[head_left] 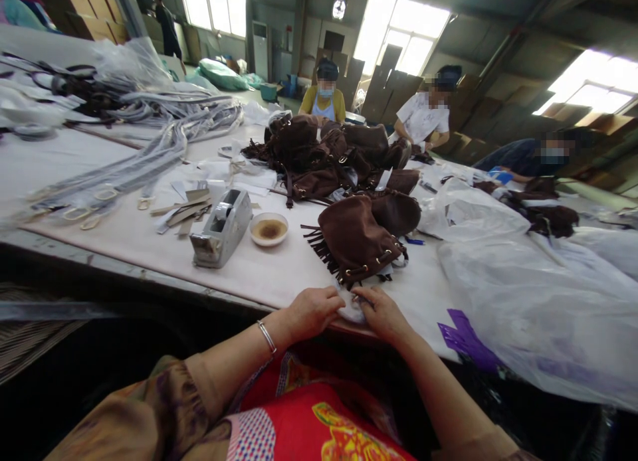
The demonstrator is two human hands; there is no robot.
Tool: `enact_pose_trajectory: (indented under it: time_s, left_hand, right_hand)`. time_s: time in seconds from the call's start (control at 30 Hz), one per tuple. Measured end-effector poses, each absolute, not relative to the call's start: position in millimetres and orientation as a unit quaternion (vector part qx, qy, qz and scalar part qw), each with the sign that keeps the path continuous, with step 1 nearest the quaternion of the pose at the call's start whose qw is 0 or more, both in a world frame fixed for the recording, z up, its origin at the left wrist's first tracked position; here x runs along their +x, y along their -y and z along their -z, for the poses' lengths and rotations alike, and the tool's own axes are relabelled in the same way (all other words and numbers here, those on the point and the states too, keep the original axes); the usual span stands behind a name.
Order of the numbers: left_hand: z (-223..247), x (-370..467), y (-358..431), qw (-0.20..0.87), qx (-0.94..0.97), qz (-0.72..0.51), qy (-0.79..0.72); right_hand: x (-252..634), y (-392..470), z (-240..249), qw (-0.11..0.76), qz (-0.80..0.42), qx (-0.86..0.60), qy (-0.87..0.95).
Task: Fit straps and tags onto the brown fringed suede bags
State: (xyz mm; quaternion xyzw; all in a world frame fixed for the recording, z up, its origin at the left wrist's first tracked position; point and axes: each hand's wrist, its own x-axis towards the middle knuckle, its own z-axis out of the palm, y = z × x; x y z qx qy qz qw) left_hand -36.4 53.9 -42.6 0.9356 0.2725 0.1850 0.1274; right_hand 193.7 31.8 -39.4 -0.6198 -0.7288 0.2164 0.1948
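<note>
At the front edge of the table my left hand [316,309] and my right hand [383,313] are close together, fingers curled inward. Both hold a small whitish crumpled piece [353,309]; whether it is cloth, paper or plastic I cannot tell. Something small and dark shows by my right fingertips, too small to name. Just beyond my hands lies a dark brown drawstring bag [349,235] on its side, with fringe on its left and metal eyelets along its opening. Left of it stand a shallow white bowl [269,229] with brownish contents and a grey tape dispenser [222,228].
More brown bags [329,152] are heaped behind. Plastic-wrapped straps [144,149] and flat strips [184,208] lie to the left. Clear plastic bags [528,295] and purple tape [468,340] are at right. Several co-workers, including one in a yellow top [323,102], are beyond the table.
</note>
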Motion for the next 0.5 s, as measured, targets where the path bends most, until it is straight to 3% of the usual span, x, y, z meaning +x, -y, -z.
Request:
enact_pose_trajectory:
  time_s: [0.5]
  left_hand:
    - [35.1,-29.2,-58.1,0.071,0.963,-0.146,-0.213]
  right_hand:
    - [185.9,-31.8,36.8,0.193,-0.213,-0.526,0.801]
